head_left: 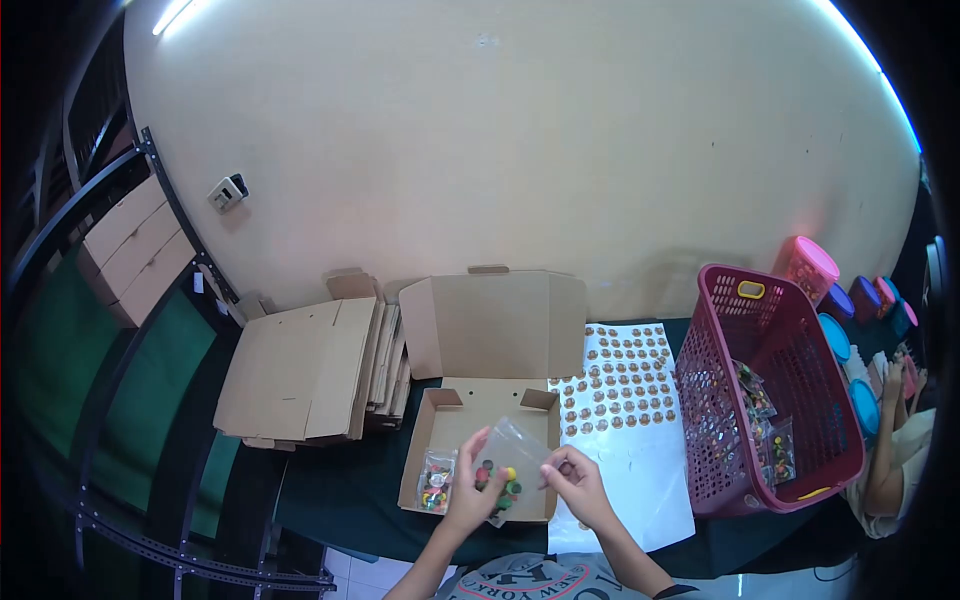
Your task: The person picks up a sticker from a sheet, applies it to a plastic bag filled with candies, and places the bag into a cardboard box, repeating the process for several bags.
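Left hand (468,492): grip pinched shut on the lower left edge of a clear plastic bag (512,462), thumb pointing upward.
Right hand (580,483): grip pinched shut on the bag's right edge; both hands hold the bag just above the tray of an open cardboard box (447,420).
Clear plastic bag: held tilted over the right half of the box tray; small multicoloured pieces (500,480) show at and below its lower end.
Filled packet (436,482): lies flat in the left half of the tray, holding coloured pieces; just beside the left hand.
Open cardboard box: on the dark green counter (340,490), lid standing up at the back.
Flat cardboard blanks (300,370): stacked left of the box, touching it.
Sticker sheet (620,385): white, rows of round brown stickers, right of the box.
Red plastic basket (770,390): right of the sheet, holding more filled packets.
Lidded tubs (850,310): behind and beside the basket.
Another person's arm (885,460): at the far right edge.
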The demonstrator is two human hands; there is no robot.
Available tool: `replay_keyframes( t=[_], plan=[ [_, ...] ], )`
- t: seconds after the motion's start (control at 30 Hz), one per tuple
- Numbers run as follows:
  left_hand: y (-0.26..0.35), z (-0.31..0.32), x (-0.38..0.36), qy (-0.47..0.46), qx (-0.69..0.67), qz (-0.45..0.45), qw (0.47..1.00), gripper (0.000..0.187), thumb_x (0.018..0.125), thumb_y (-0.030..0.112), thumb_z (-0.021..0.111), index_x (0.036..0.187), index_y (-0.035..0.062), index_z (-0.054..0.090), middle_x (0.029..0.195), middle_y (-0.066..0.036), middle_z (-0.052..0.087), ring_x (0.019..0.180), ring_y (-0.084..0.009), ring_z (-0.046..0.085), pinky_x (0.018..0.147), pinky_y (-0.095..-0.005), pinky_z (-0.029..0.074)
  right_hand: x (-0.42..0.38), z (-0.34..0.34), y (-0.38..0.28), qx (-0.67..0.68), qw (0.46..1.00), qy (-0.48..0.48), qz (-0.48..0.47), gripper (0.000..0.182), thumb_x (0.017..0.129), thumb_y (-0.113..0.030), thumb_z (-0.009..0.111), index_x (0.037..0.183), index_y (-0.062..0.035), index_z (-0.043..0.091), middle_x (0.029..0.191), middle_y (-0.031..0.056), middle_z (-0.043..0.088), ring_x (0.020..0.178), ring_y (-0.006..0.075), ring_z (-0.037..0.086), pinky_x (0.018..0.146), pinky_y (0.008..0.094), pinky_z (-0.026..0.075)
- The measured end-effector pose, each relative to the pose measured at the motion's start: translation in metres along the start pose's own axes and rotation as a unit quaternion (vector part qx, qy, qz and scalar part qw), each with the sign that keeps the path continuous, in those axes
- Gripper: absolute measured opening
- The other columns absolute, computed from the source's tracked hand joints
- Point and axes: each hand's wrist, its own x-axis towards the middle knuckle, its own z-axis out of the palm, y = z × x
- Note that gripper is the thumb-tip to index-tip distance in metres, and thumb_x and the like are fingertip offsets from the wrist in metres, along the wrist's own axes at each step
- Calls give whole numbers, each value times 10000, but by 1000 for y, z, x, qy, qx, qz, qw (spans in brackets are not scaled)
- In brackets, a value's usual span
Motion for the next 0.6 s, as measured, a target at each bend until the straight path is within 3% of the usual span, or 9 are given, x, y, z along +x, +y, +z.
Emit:
replay_keyframes(
  t=[0.07, 0.2, 0.27, 0.3, 0.33, 0.4, 0.43, 0.53, 0.6],
  plan=[
    [14, 4, -6, -3, 200, 103, 974, 674, 750, 229, 645, 1262, 29, 255, 1236, -196, 378, 1160, -285, 375, 969, -363, 286, 5, 1, -8, 22, 999, 38, 22, 79, 833, -64, 535, 820, -10, 478, 762, 40, 539, 665, 83, 547, 631, 211, 476],
    [21, 10, -7, -30, 337, 135, 931, 600, 751, 144, 619, 1246, 24, 301, 1237, -204, 385, 1162, -300, 383, 957, -363, 306, 10, 3, -12, 75, 995, 39, 61, 98, 820, -66, 553, 877, -4, 502, 825, 46, 547, 767, 105, 551, 706, 239, 466],
    [5, 4, -4, -86, 174, 103, 976, 507, 749, 56, 577, 1212, 21, 371, 1219, -206, 390, 1114, -323, 423, 913, -334, 359, 13, 3, -10, 35, 999, -39, 15, 214, 795, -70, 585, 983, 0, 509, 964, 67, 518, 927, 133, 512, 801, 273, 430],
    [-7, 3, -3, -60, 135, 96, 984, 432, 756, -14, 507, 1179, 17, 419, 1180, -159, 446, 1077, -257, 463, 880, -299, 382, 15, 0, -11, 2, 996, -90, -9, 410, 765, -95, 627, 1124, -16, 446, 1098, 79, 455, 1038, 157, 450, 859, 294, 391],
    [-15, 2, -6, -60, 136, 96, 984, 432, 756, -14, 507, 1179, 17, 419, 1180, -159, 446, 1077, -257, 463, 880, -299, 382, 16, 1, -12, 2, 996, -90, -10, 410, 765, -95, 627, 1124, -16, 446, 1098, 79, 455, 1038, 157, 450, 859, 294, 391],
    [-25, -3, -10, -37, -99, -90, 990, 404, 773, -27, 468, 1173, 6, 423, 1148, -109, 479, 1060, -180, 465, 880, -277, 371, 19, 5, -15, -203, 978, -40, -14, 545, 741, -126, 662, 1194, -38, 372, 1163, 101, 406, 1070, 171, 430, 861, 294, 392],
    [-25, -6, -8, -34, -105, -94, 989, 377, 803, -3, 431, 1180, -4, 421, 1147, -81, 479, 1042, -137, 460, 890, -263, 354, 21, 5, -6, -247, 968, -15, -29, 614, 730, -134, 678, 1223, -44, 323, 1124, 108, 452, 1012, 173, 485, 828, 287, 418],
    [-40, -10, -8, -38, -189, -201, 960, 384, 825, 2, 403, 1209, -3, 395, 1132, -110, 491, 1045, -164, 474, 896, -279, 366, 28, -9, 31, -61, 988, -96, 105, 546, 733, -128, 679, 1176, -16, 380, 1041, 97, 517, 912, 160, 546, 764, 276, 454],
    [-40, -11, -4, -53, -162, -173, 970, 349, 855, 65, 401, 1198, 11, 423, 1127, -91, 505, 1046, -169, 476, 904, -279, 356, 31, -11, 47, -41, 985, -117, 121, 444, 756, -121, 656, 1121, 7, 439, 963, 68, 558, 841, 130, 571, 706, 250, 471]
  ],
)
